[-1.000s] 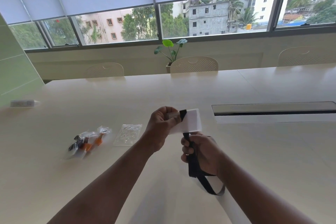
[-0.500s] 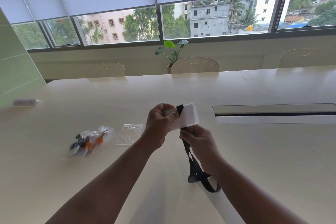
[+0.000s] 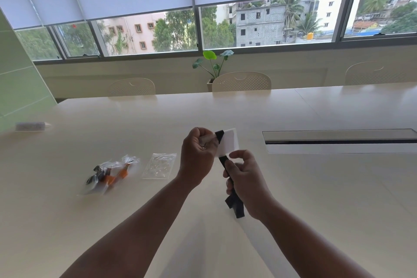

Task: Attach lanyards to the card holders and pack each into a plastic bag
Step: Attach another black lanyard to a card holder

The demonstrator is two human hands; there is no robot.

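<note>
Left hand [image 3: 196,156] clenched card holder [image 3: 229,142] above worktop [image 3: 316,187]. Right hand [image 3: 247,184] fingers curled round black lanyard [image 3: 234,204]. Packed bags [image 3: 110,174] lay at left.

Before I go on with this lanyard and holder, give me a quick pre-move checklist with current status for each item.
1. Card holder secured: ok, the left hand grips its left end above the table.
2. Lanyard under control: ok, the right hand holds the black strap just below the holder.
3. Lanyard attached to the holder: cannot tell, the strap crosses the holder's left end but the fastening is hidden by the left hand.
4. Empty plastic bag ready: ok, it lies flat left of the hands.
5. Finished packs out of the way: ok, they lie further left.
</note>
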